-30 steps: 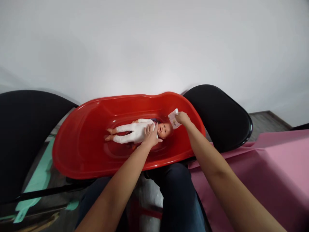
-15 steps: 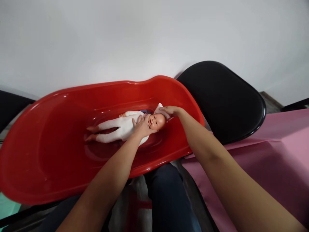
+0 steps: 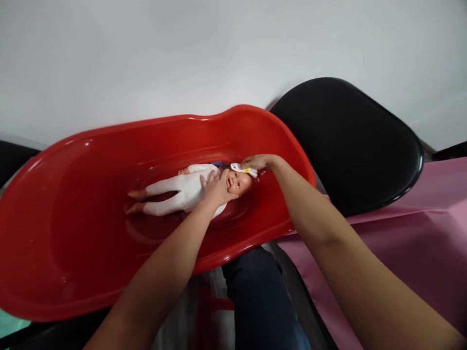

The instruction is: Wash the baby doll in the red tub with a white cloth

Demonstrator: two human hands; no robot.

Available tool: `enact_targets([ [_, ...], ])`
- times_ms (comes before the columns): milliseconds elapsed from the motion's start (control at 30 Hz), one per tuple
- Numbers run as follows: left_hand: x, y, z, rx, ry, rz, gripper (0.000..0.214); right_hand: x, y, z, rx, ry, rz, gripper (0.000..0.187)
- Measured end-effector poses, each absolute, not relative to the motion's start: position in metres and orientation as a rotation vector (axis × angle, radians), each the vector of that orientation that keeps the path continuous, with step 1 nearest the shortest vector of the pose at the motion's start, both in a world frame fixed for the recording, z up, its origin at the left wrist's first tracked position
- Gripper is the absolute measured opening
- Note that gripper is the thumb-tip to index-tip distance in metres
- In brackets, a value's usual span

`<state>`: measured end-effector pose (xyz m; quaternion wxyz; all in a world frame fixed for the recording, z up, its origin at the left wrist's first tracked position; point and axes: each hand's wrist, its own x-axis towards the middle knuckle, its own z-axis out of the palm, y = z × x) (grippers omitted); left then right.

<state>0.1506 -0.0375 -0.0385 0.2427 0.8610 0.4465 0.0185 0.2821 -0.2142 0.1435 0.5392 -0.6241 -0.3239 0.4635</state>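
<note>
A baby doll point(image 3: 193, 190) in a white body suit lies on its back in a red baby bathtub point(image 3: 87, 233), its head toward the right end. My left hand point(image 3: 217, 188) is closed around the doll's neck and jaw, the fingers resting on its upper chest. In my right hand point(image 3: 258, 162) is a folded white cloth point(image 3: 243, 170) with a yellow patch, held against the side of the doll's head. Something dark, partly hidden, sits behind the doll's shoulder.
To the right of the tub stands a black chair seat point(image 3: 346, 146), with pink sheeting point(image 3: 412, 253) below it. A white wall point(image 3: 182, 53) rises behind the tub. My knee point(image 3: 262, 291) is close to the tub's near rim.
My right hand has shifted the cloth onto the side of the doll's head, showing its yellow patch. My left hand keeps its hold. The view has moved slightly.
</note>
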Motion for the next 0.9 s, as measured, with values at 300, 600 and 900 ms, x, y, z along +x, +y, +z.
enact_targets([
  [300, 0.152, -0.039, -0.038, 2.364, 1.202, 0.066, 0.110, 0.291, -0.209, 0.142, -1.471, -1.141, 0.913, 0.038],
  [600, 0.151, -0.039, -0.033, 2.364, 1.208, 0.053, 0.112, 0.283, -0.210, 0.149, -1.494, -1.021, 0.916, 0.040],
  [900, 0.151, -0.038, -0.035, 2.365, 1.210, 0.064, 0.109, 0.291, -0.222, 0.135, -1.530, -1.032, 0.908, 0.049],
])
